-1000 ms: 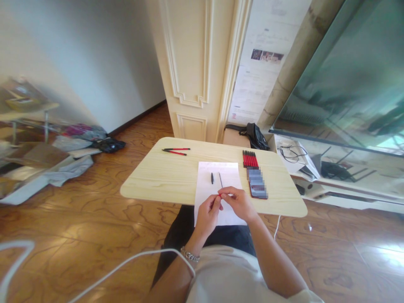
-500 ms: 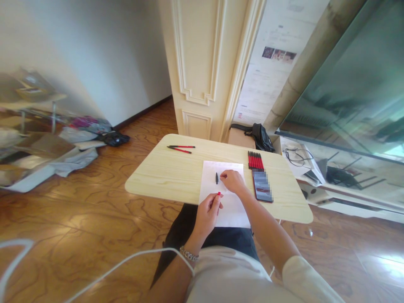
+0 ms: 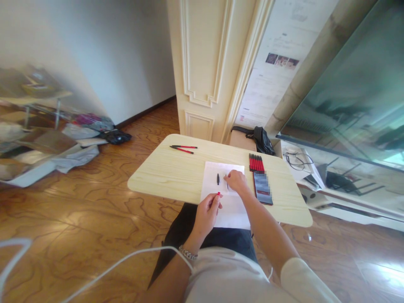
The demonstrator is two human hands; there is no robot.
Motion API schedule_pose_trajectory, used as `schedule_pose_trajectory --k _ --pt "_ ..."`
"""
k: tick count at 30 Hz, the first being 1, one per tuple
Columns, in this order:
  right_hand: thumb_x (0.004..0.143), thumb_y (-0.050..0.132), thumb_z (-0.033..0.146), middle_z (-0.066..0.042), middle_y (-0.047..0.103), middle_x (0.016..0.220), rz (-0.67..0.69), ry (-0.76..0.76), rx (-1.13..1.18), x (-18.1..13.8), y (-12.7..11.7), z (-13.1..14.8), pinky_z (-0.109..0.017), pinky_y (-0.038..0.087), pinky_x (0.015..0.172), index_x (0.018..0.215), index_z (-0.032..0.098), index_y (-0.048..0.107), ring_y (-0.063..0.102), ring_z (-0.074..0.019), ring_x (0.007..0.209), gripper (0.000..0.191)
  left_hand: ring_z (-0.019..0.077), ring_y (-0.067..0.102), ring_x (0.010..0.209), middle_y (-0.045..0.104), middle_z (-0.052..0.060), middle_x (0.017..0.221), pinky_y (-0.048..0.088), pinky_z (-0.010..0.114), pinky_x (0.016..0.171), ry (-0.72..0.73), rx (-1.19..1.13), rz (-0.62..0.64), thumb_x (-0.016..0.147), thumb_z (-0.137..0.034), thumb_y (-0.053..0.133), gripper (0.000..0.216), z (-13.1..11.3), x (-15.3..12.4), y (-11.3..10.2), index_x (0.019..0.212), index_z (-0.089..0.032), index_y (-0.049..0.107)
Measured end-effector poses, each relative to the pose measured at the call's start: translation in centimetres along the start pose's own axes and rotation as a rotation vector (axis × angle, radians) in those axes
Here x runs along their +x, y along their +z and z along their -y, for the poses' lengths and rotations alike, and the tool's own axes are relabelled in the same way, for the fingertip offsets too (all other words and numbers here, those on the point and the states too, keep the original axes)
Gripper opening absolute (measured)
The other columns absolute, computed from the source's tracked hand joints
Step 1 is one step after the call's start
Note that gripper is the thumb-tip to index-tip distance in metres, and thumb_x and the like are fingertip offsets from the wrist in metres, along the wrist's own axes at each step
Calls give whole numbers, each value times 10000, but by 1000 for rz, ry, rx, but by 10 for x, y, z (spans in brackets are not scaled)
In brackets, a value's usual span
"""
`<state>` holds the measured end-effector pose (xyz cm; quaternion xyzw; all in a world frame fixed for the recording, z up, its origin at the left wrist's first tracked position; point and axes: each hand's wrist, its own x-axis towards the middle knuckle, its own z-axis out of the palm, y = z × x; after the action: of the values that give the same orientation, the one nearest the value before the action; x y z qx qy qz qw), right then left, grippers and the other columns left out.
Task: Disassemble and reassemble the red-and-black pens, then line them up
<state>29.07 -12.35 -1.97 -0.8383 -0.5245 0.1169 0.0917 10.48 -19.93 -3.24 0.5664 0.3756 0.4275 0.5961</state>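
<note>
My left hand (image 3: 206, 212) is closed on a red pen barrel (image 3: 217, 194), held over the near part of a white sheet of paper (image 3: 232, 206). My right hand (image 3: 236, 182) rests on the sheet farther out, fingers pinched on a thin dark pen refill (image 3: 227, 181). A small black pen cap or tip (image 3: 217, 179) lies on the paper just left of that hand. The sheet lies on a small pale wooden table (image 3: 170, 172).
A row of several red-and-black pens (image 3: 256, 163) lies at the table's far right, with a phone (image 3: 263, 189) just in front. Two more pens (image 3: 183, 148) lie at the far left. A black bag (image 3: 261, 141) and cluttered floor surround the table.
My right hand has left the left hand, reached out over the paper and closed on the thin refill. The left hand has stayed put with the red barrel.
</note>
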Motion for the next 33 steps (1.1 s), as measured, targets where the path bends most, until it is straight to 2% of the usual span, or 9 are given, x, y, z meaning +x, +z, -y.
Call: schedule_pose_trajectory --k 6,9,12,15,19,23,33 --pt "816 548 334 -204 684 981 14 -2 16 3 -2 0 -372 453 745 913 129 691 639 -312 934 268 80 443 481 572 1 645 334 202 456 6 -9 3 871 -501 487 391 -3 -1 5 979 -158 641" --pt "838 497 275 -178 692 948 -10 -35 77 -3 -6 -2 -345 450 738 899 128 683 640 -273 911 245 87 469 494 579 7 645 350 204 462 1 -18 -7 860 -510 500 399 -6 -2 4 967 -153 642" --pt "830 484 235 -97 695 842 -25 -140 473 -18 -14 -5 -280 451 685 972 137 660 632 -184 792 246 97 498 523 592 15 665 376 210 484 3 -30 2 858 -504 508 395 -6 -2 3 977 -150 635" --pt "804 544 304 -33 645 726 -49 -241 971 -40 -28 -3 -246 420 547 1036 143 633 558 -130 604 296 103 519 568 609 24 717 408 217 529 18 -29 17 864 -480 515 374 -5 -1 6 1002 -151 627" --pt "793 606 371 -25 621 765 -127 -289 1365 -71 -49 6 -232 412 533 932 169 625 527 -108 615 246 107 536 607 617 27 754 431 223 582 41 -1 48 873 -452 514 345 -4 -1 13 1014 -158 629" --pt "776 643 365 -25 624 752 -133 -283 1435 -83 -52 11 -239 414 537 888 173 623 522 -107 610 223 114 549 628 623 29 768 439 229 599 50 31 69 884 -438 503 333 -4 -3 15 1028 -163 623" --pt "779 638 364 -27 631 741 -155 -267 1410 -83 -40 7 -247 416 533 889 169 622 523 -111 597 224 120 547 645 618 35 784 446 238 619 50 59 99 898 -416 491 319 -2 -3 12 1051 -160 608"
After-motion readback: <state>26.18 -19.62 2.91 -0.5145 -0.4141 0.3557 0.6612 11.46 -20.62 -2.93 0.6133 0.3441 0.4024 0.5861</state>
